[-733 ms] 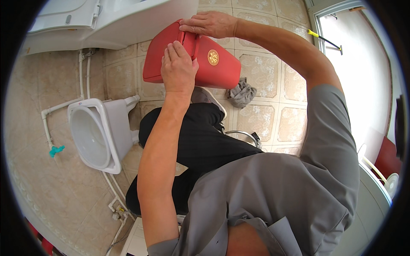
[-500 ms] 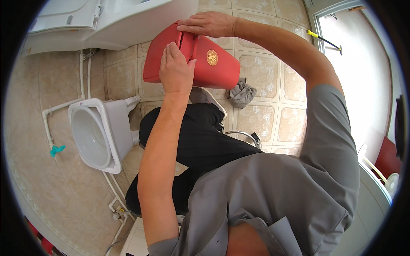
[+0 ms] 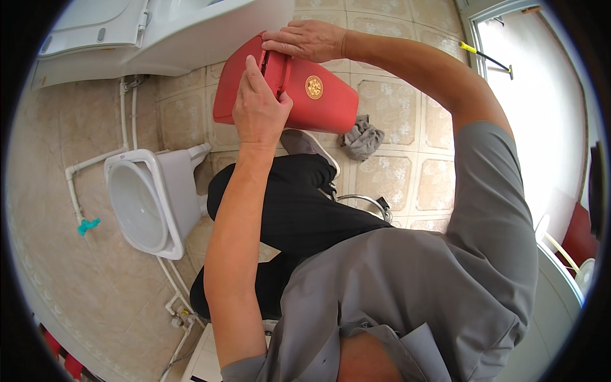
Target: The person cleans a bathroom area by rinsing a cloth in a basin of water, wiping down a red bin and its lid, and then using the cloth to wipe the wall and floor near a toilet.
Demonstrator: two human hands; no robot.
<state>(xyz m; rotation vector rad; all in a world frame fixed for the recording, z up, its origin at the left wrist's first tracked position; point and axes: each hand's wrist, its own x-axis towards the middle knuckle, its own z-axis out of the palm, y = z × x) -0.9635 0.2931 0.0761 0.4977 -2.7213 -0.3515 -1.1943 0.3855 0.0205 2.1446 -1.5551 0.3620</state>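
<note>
A red trash can [image 3: 324,89] with a round gold emblem on its side stands on the tiled floor in front of me. Its red lid [image 3: 232,89] sits at the left end, and a dark narrow gap shows between lid and body. My left hand [image 3: 259,114] grips the near side of the lid and rim, index finger stretched along the lid and thumb against the rim. On the far side, my right hand [image 3: 310,41] is closed over the rim and lid edge. The undersides of its fingers are hidden.
A crumpled grey cloth [image 3: 363,140] lies beside the can. At left are a white basin-like fixture [image 3: 141,204], white pipes and a teal tap [image 3: 88,226]. A white toilet [image 3: 172,38] stands at the far left. A yellow-and-black-handled tool [image 3: 487,58] is by the doorway.
My left hand has shifted slightly left and its index finger now stands apart from the others. My right hand has moved slightly left along the rim. The can stays in place.
</note>
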